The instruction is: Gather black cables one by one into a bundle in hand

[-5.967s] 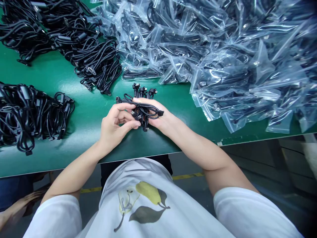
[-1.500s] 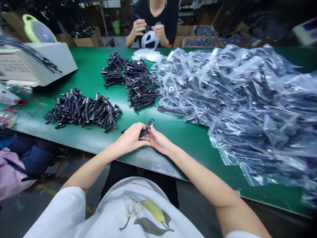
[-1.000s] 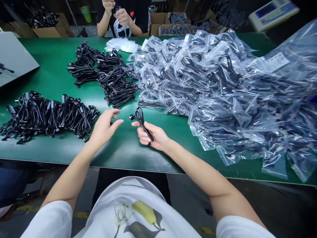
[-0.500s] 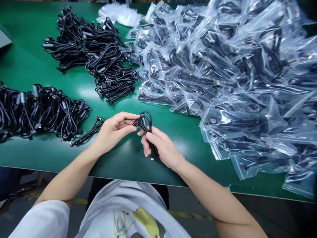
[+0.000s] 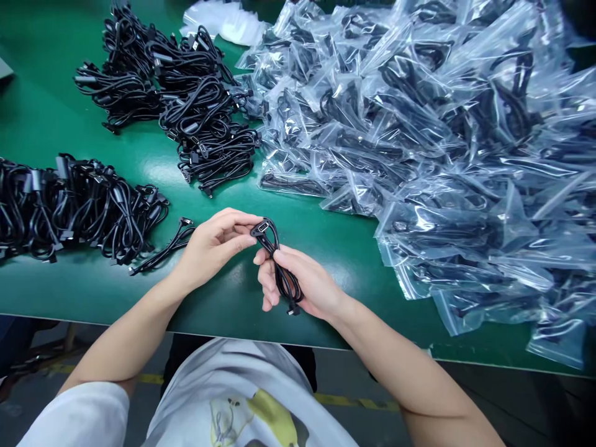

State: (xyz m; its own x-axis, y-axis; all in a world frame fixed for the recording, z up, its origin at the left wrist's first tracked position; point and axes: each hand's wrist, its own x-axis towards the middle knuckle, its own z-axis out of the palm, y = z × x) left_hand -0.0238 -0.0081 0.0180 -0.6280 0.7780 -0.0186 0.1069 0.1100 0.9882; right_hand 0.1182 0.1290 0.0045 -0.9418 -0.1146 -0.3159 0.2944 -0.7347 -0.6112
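Between my hands is a black cable (image 5: 282, 280), folded into a coiled bundle, with a connector at its upper end and another at its lower end. My right hand (image 5: 302, 276) is closed around the middle of the bundle, its thumb pressed on the loops. With fingertips and thumb, my left hand (image 5: 218, 239) pinches the edge of the upper connector (image 5: 262, 228), whose socket opening faces up. A single bundled cable (image 5: 162, 251) lies on the green table just left of my left hand.
Black cable bundles are lined up (image 5: 79, 208) at the left and heaped (image 5: 186, 99) farther back. Clear bags with cables inside (image 5: 419, 155) form a large pile on the right. Flat clear bags (image 5: 223, 22) lie at the back. The table's front edge (image 5: 223, 340) runs before my body.
The cable bundle has turned in my right hand, so its loops and lower connector now show below the fingers. The upper connector's socket has turned to face up. My left hand has barely moved.
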